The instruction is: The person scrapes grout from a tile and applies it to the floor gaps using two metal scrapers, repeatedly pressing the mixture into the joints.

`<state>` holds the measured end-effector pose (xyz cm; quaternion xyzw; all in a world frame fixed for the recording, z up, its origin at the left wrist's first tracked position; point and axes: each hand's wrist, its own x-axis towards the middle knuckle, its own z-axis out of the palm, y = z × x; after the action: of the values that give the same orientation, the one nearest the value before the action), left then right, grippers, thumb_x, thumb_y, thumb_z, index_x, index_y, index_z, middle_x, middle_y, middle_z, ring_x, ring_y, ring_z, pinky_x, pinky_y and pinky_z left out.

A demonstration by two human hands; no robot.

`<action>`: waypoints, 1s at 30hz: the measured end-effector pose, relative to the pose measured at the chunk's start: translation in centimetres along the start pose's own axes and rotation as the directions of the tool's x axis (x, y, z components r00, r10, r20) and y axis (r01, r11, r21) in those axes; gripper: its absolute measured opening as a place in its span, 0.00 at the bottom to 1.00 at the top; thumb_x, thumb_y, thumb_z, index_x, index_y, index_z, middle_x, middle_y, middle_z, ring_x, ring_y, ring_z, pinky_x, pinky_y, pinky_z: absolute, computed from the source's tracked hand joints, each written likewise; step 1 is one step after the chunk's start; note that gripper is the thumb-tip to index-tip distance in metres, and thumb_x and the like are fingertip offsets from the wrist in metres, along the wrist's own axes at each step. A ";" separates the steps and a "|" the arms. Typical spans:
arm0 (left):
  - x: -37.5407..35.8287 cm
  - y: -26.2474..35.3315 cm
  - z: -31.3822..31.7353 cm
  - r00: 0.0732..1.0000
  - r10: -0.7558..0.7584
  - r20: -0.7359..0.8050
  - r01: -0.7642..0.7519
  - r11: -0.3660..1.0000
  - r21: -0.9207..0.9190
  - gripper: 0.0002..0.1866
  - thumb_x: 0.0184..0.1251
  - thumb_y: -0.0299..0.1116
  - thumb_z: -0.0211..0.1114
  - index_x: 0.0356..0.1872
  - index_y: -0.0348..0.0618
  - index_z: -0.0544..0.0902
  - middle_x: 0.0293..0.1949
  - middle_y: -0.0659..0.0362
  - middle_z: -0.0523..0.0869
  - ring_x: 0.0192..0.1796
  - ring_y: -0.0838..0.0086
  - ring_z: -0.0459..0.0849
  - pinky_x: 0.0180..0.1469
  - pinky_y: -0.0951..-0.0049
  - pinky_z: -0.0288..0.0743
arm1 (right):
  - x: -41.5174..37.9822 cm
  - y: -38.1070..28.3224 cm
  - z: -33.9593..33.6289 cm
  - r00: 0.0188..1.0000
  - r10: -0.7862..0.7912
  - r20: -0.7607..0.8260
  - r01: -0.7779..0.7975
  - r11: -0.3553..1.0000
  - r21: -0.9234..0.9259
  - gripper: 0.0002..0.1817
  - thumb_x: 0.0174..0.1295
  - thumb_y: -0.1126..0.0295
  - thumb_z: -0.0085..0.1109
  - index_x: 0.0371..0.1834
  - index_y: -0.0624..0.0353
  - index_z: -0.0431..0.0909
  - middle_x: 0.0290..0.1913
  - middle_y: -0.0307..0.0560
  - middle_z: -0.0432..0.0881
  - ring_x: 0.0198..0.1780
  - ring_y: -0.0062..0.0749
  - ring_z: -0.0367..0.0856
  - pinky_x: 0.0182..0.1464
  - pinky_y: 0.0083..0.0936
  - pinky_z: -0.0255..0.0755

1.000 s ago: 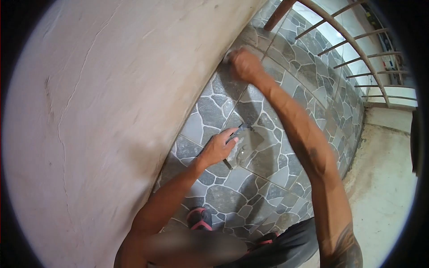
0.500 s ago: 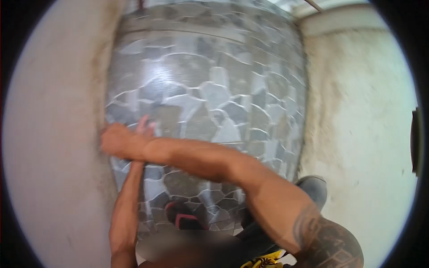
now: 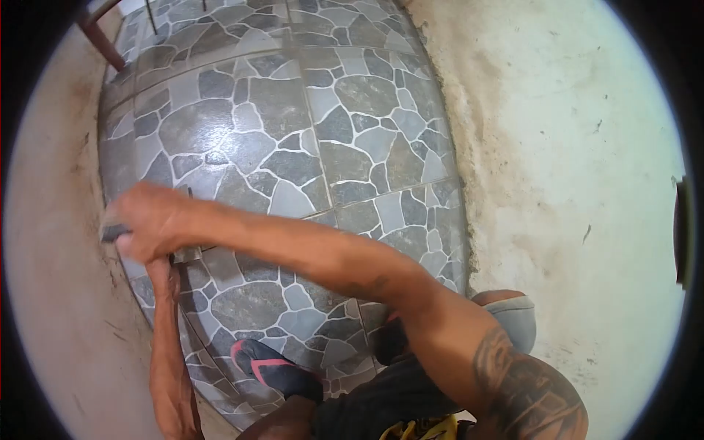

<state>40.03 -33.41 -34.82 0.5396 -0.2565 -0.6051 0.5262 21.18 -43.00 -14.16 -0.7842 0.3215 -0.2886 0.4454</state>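
Patterned tiles filled mid-frame; at left, the right hand gripped a dark block, probably light, stiff, best held by its sides. The left hand's grip was hidden.

No text, label, brand, number or sign can be read. The dark print on the yellow fabric at the lower edge is cut off and too small to make out as lettering, and the tattoo on the right upper arm shows dark patterning with no legible letters or figures.
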 end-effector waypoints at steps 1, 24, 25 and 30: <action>-0.6 1.8 1.6 0.998 0.063 0.011 -0.064 0.992 0.111 0.20 0.76 0.38 0.59 0.64 0.43 0.73 0.57 0.58 0.81 0.54 0.71 0.80 0.61 0.68 0.72 | -0.8 0.0 -1.4 1.000 0.007 -0.030 -0.006 0.999 0.033 0.17 0.50 0.62 0.58 0.38 0.64 0.82 0.36 0.66 0.83 0.41 0.60 0.84 0.48 0.46 0.78; -1.5 3.4 5.3 0.999 -0.010 0.046 0.004 0.993 0.117 0.21 0.75 0.34 0.59 0.63 0.33 0.75 0.40 0.59 0.87 0.40 0.79 0.82 0.45 0.77 0.75 | 31.2 -1.8 -21.6 0.996 -0.025 0.081 0.049 0.953 -0.299 0.24 0.57 0.57 0.64 0.50 0.65 0.85 0.44 0.48 0.87 0.46 0.34 0.84 0.51 0.30 0.77; -1.9 3.6 5.0 0.999 -0.001 0.054 -0.006 0.991 0.132 0.21 0.75 0.34 0.59 0.63 0.33 0.76 0.41 0.59 0.87 0.40 0.79 0.82 0.45 0.76 0.75 | 32.1 -1.9 -20.9 1.000 0.017 0.015 -0.013 0.968 -0.251 0.21 0.59 0.60 0.63 0.49 0.65 0.85 0.43 0.49 0.87 0.46 0.35 0.84 0.50 0.30 0.78; -4.8 5.1 2.9 0.990 -0.037 0.134 0.006 0.976 0.220 0.21 0.75 0.34 0.58 0.62 0.32 0.75 0.47 0.55 0.86 0.48 0.77 0.82 0.52 0.74 0.74 | 36.6 0.4 -20.8 0.999 -0.046 -0.028 0.041 0.985 -0.169 0.17 0.61 0.62 0.62 0.46 0.62 0.86 0.40 0.46 0.87 0.43 0.34 0.84 0.47 0.30 0.76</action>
<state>38.51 -31.41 -27.65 0.5540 -0.3512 -0.6146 0.4382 28.65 -81.66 0.65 -0.8213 0.3345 -0.2823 0.3660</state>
